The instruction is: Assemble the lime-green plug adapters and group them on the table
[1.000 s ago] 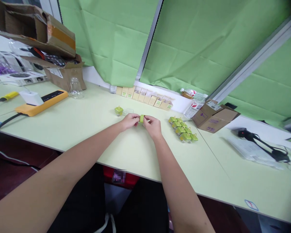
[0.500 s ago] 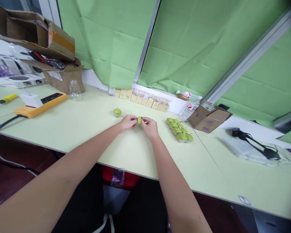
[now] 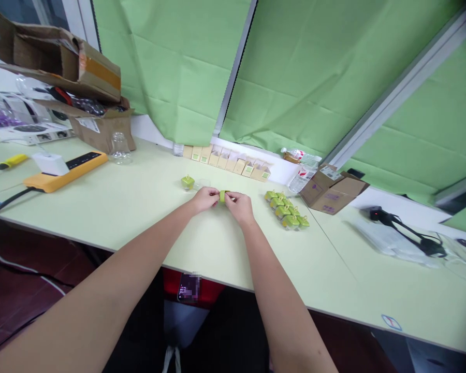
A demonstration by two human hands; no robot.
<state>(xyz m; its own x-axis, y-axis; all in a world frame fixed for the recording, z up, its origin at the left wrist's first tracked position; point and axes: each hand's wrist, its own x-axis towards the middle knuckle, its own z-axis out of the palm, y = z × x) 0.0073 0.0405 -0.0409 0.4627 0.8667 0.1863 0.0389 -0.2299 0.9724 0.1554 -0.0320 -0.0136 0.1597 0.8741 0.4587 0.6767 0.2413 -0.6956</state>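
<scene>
Using the cluster of green-lidded clear tubs (image 3: 282, 211) as the ref pt. The green lid-like piece (image 3: 222, 197) is left of that cluster, just above the table (image 3: 112, 197), pinched btwn 2 hands. L hand (image 3: 205, 198): thumb + fingertips closed on the piece's left edge. R hand (image 3: 238, 204): same deal on the right edge, fingers curled. Neither has let go afaict. Can't tell if it's a lid or just a band, too small, but the color matches the tub lids.

What changed vs 1 s ago: not much tbh. The whole view slid a bit (prob head movement), and the piece may be turned slightly, hard to say. Both hands are still clamped on it and the cluster looks the same, so imo this is the same bit of handwork, nothing finished in that span.

Rest of it: 1 single green-lidded tub (image 3: 187, 182) sits further left of the cluster, past the L hand, w/ a clear plastic piece (image 3: 202, 183) (cup?) right beside it. Row of small cartons (image 3: 227, 159) is behind + left of the cluster; clear bottles (image 3: 301, 178) behind + a bit right; cardboard box (image 3: 332, 194) to its right.
</scene>
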